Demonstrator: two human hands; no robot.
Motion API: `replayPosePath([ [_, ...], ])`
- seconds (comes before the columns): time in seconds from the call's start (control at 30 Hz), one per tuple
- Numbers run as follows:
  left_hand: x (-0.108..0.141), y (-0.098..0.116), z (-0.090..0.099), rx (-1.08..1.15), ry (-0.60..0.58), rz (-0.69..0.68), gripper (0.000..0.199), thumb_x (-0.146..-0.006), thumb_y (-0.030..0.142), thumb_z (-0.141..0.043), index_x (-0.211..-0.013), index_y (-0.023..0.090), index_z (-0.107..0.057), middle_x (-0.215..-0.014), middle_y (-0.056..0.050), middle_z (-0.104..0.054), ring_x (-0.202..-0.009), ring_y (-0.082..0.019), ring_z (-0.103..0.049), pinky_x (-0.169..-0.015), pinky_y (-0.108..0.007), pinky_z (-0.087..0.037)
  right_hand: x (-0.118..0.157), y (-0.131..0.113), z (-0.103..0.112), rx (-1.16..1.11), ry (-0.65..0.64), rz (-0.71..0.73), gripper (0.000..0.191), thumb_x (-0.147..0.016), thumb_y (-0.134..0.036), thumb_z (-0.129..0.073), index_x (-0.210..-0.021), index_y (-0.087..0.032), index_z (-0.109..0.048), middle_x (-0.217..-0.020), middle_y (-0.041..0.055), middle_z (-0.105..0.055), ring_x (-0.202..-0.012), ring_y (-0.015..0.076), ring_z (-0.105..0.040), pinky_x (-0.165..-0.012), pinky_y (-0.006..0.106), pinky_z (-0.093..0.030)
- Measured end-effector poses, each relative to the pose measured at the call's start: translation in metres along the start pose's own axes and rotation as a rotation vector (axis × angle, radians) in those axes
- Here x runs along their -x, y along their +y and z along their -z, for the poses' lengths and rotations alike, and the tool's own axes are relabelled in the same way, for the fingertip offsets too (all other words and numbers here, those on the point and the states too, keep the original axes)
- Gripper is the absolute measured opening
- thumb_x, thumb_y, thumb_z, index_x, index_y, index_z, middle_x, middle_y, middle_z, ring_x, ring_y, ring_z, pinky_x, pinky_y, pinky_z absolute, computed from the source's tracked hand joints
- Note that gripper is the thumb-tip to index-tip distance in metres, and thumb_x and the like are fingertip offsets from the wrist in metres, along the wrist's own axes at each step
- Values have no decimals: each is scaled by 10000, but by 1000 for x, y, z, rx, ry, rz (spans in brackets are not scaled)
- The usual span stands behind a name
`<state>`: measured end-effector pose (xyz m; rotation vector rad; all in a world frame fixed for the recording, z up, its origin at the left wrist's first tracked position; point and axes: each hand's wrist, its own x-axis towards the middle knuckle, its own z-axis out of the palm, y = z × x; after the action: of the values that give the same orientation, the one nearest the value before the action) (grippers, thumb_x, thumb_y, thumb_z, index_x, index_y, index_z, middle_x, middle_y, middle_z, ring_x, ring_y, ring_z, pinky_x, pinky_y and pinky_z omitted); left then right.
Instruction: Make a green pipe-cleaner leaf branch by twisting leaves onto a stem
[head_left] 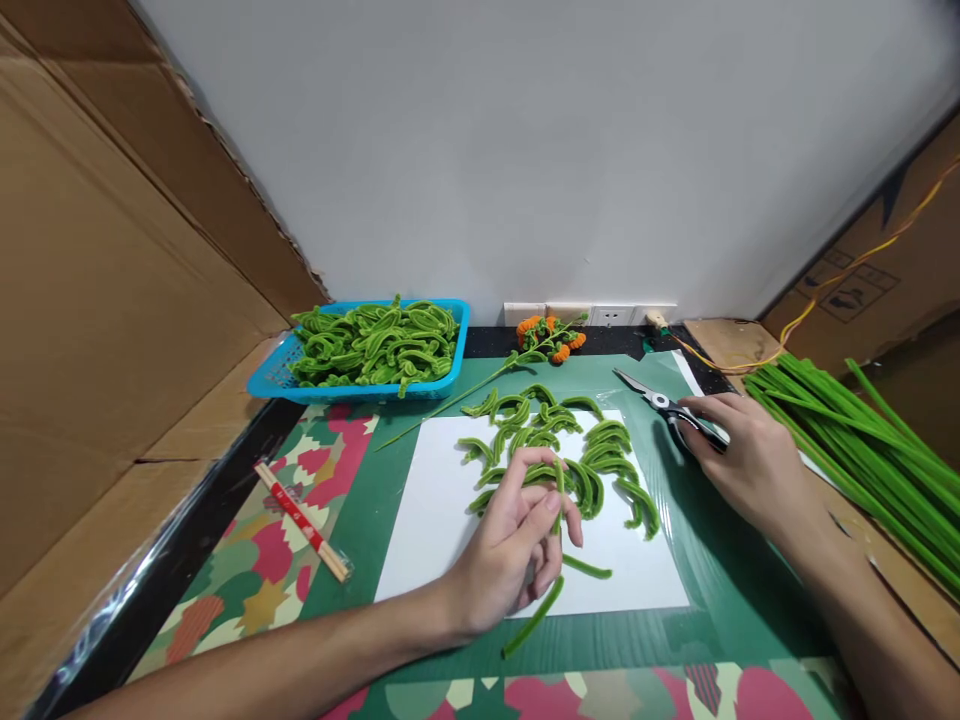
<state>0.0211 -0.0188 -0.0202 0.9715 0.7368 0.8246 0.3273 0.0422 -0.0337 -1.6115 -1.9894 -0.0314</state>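
My left hand (529, 530) pinches a short green pipe cleaner (559, 490) between thumb and fingers, above a white sheet of paper (427, 500). Bent pieces of green pipe cleaner (606, 440) lie in small bunches on the paper around it. Two straighter pieces rest below the hand, one green piece (534, 618) crossing the paper's front edge. To the right, my right hand (746, 450) has its fingers round the dark handles of a pair of scissors (660, 400). The blades point to the back left, low over the green mat.
A blue basket (454, 375) full of bent green pieces stands at the back left. Near the wall lies an orange-flowered stem (517, 357). Wrapped chopsticks (301, 520) are at left. Long green pipe cleaners (862, 450) lie at right. Cardboard (112, 250) borders the left side.
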Motion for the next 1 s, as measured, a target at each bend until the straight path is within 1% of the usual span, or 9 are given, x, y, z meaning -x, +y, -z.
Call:
replayPosePath([
  [0.1,1,-1,-1,-35,-9,-12,261,-1120,463,-560,-1246,298,-402,-885,22,-716,-374,-39,-486,-304,-93,-355,3,-33,6,-252,72,192,182,-1061,-291,-643,-1187,-211,-748,-1130,112,-759,-1011,276,-719,-891,417,-569],
  [0.2,2,-5,0,-66,-38,-16,240,-1124,463,-558,-1208,287,-417,-856,20,-737,-354,-28,-473,-313,-81,-346,12,-69,10,-518,-53,388,167,-1051,-176,-662,-1199,-220,-727,-1084,79,-746,-1003,232,-685,-850,360,-569],
  [0.3,4,-10,2,-99,-73,-23,265,-1118,491,-568,-1224,281,-445,-823,28,-732,-339,-13,-459,-320,-62,-305,23,-95,8,-718,-171,431,192,-1040,-168,-685,-1227,-201,-716,-1059,69,-747,-950,215,-664,-838,358,-562],
  [0.53,9,-10,3,-194,-106,7,383,-1110,571,-542,-1305,251,-466,-751,-23,-772,-323,-31,-453,-334,-83,-300,31,-107,1,-1025,-399,124,88,-1036,-257,-739,-1100,-249,-799,-1014,29,-753,-941,175,-688,-837,302,-544],
  [0.63,8,-8,2,-175,-122,12,475,-1100,590,-550,-1401,240,-435,-679,-1,-741,-336,-63,-494,-326,-96,-305,31,-108,1,-1098,-449,23,113,-1017,-311,-769,-949,-236,-818,-887,16,-757,-831,160,-686,-780,282,-538],
  [0.73,7,-5,1,-122,-133,23,554,-1114,603,-501,-1508,244,-350,-716,-15,-768,-332,-70,-483,-324,-110,-300,30,-107,0,-1196,-440,-124,133,-1009,-343,-779,-972,-225,-827,-841,26,-785,-734,151,-704,-681,253,-556],
  [0.83,6,-2,-1,-112,-111,23,533,-1130,561,-492,-1529,251,-323,-792,-30,-790,-331,-52,-441,-339,-117,-298,26,-103,1,-1347,-355,-259,145,-1005,-358,-783,-1034,-219,-813,-831,38,-799,-696,154,-736,-644,237,-594],
  [0.9,7,-1,-1,-133,-98,7,500,-1124,515,-540,-1507,256,-350,-811,-15,-770,-367,-43,-460,-375,-115,-324,22,-101,2,-1406,-309,-292,150,-1001,-361,-789,-992,-211,-802,-833,37,-793,-672,143,-735,-643,227,-606],
  [1.0,7,-1,-1,-141,-76,-12,470,-1104,480,-603,-1467,271,-390,-845,12,-725,-409,-31,-472,-414,-116,-364,18,-99,4,-1422,-317,-279,168,-997,-358,-791,-937,-200,-799,-906,43,-784,-666,126,-727,-646,218,-613],
])
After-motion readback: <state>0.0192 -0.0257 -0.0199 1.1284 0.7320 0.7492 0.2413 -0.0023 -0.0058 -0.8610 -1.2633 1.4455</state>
